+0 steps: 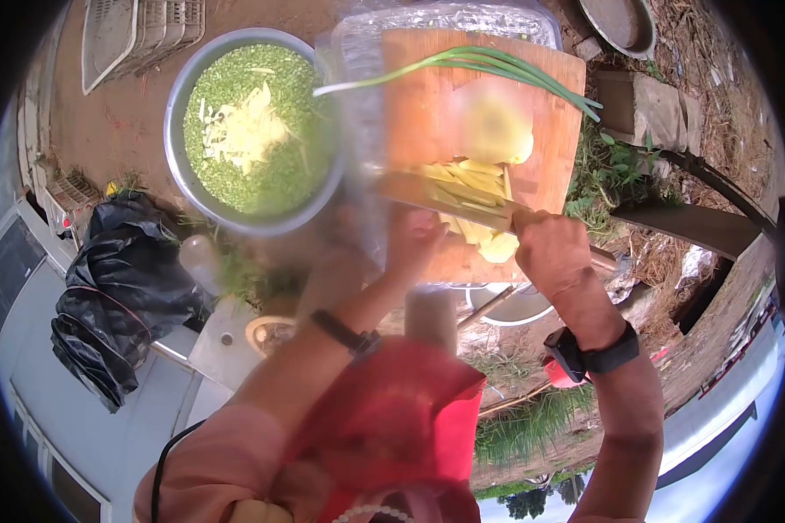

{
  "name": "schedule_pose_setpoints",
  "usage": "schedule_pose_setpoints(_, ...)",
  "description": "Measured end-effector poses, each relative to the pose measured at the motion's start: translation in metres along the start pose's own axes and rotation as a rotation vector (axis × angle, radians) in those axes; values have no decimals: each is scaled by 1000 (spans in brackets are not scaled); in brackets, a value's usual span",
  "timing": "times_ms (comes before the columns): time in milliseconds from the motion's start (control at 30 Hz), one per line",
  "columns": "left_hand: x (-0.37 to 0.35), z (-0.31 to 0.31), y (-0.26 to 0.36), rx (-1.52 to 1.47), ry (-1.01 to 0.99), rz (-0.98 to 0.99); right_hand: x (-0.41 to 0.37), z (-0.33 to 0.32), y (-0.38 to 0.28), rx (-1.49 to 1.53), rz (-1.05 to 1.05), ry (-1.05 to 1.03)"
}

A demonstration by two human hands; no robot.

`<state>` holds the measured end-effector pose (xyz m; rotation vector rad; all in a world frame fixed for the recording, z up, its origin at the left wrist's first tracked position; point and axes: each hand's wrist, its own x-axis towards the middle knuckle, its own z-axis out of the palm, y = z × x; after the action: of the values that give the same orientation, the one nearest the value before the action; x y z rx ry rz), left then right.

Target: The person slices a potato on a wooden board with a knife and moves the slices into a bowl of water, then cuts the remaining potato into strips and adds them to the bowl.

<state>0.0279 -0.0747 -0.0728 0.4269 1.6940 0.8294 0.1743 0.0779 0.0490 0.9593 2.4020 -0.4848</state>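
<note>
My right hand (pixel 554 253) is wrapped round the handle of a kitchen knife (pixel 445 203). The wide blade points left across the wooden cutting board (pixel 532 83), over cut pale yellow vegetable strips (pixel 471 183). More yellow pieces (pixel 497 247) lie on the near side of the blade. My left hand (pixel 412 240) is close to the blade's far end; blur and the blade obscure its fingers. A larger peeled yellow chunk (pixel 515 144), partly blurred, sits beyond the strips. Green onions (pixel 475 59) lie along the board's far edge.
Left of the board is a large metal basin (pixel 176 148) of chopped greens (pixel 235 78) topped with yellow strips (pixel 249 131). A plastic crate (pixel 170 26) stands at upper left, black plastic sheeting (pixel 118 288) below it. A metal pan (pixel 510 305) is under the board's near edge.
</note>
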Motion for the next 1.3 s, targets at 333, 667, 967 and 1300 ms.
schedule_pose_setpoints(333,2,17,-1,-198,84,-158,12,55,25,150,-15,148)
schedule_pose_setpoints(667,-13,36,5,-283,189,-372,25,69,17,115,33,-153)
schedule_pose_setpoints(967,-27,34,3,-221,136,-382,-29,37,8,143,-46,77)
schedule_pose_setpoints(1300,-23,57,-14,-471,142,-457,-17,98,6,204,98,-37)
